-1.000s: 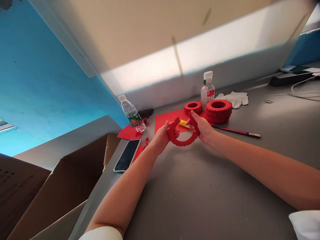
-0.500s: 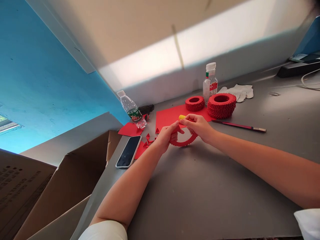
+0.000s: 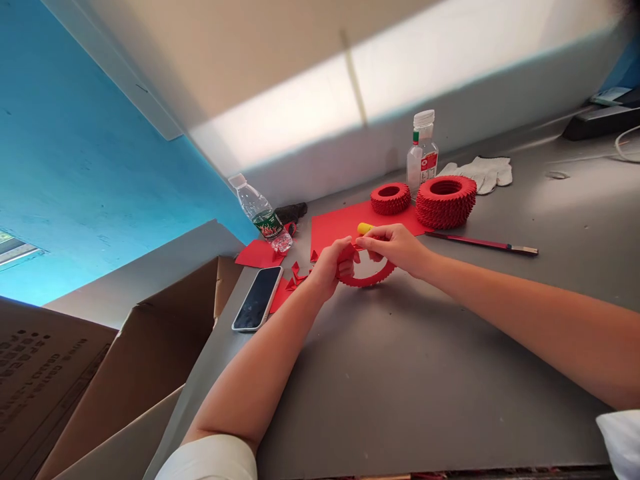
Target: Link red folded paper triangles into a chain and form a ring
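My left hand (image 3: 334,267) is closed on the left side of a red folded-paper ring (image 3: 369,281) with a toothed edge, held just above the grey table. My right hand (image 3: 393,247) is closed in a pinch, its fingertips meeting a small folded red paper piece (image 3: 356,245) beside my left thumb. The fingers partly cover this piece. Behind the right fingers, a yellow cylinder-shaped thing (image 3: 365,228) shows over the red paper sheet (image 3: 330,227). Several small folded red pieces (image 3: 296,275) lie left of my left hand.
Two stacked red paper rings, one small (image 3: 390,198) and one large (image 3: 445,202), stand at the back by clear bottles (image 3: 424,150). A craft knife (image 3: 483,242), white gloves (image 3: 485,173), phone (image 3: 257,299) and water bottle (image 3: 263,217) lie around. An open cardboard box (image 3: 165,340) is at left.
My right fingertips have come left and down to the left thumb, where a folded red piece stuck out. The camera view has shifted slightly; the yellow thing stays by the sheet.
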The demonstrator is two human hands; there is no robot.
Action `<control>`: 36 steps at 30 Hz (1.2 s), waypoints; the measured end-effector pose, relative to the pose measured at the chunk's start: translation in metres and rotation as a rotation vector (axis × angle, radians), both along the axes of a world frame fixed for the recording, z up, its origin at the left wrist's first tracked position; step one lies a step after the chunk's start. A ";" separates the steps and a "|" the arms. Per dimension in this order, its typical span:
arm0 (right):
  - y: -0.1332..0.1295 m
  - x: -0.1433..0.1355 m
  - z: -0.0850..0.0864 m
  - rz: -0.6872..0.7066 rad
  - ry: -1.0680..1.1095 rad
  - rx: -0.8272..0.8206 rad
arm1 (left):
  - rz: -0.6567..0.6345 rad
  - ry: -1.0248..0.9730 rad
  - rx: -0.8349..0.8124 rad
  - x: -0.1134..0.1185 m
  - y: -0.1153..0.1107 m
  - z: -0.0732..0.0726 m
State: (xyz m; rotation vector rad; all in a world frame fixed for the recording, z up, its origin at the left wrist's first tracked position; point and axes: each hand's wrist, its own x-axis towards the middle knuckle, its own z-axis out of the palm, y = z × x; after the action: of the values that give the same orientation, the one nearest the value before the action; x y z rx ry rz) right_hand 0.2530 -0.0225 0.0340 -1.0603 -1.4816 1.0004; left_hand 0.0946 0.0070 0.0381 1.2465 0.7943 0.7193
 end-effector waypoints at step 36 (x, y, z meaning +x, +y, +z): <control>0.002 0.009 0.016 0.029 -0.363 0.132 | 0.134 -0.127 0.033 0.012 -0.010 -0.008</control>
State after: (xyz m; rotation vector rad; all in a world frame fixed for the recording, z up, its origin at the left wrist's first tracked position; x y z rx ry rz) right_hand 0.2623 -0.0202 0.0505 -1.1693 -1.8335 0.7423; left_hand 0.1065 -0.0034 0.0299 1.1732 0.7685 0.9144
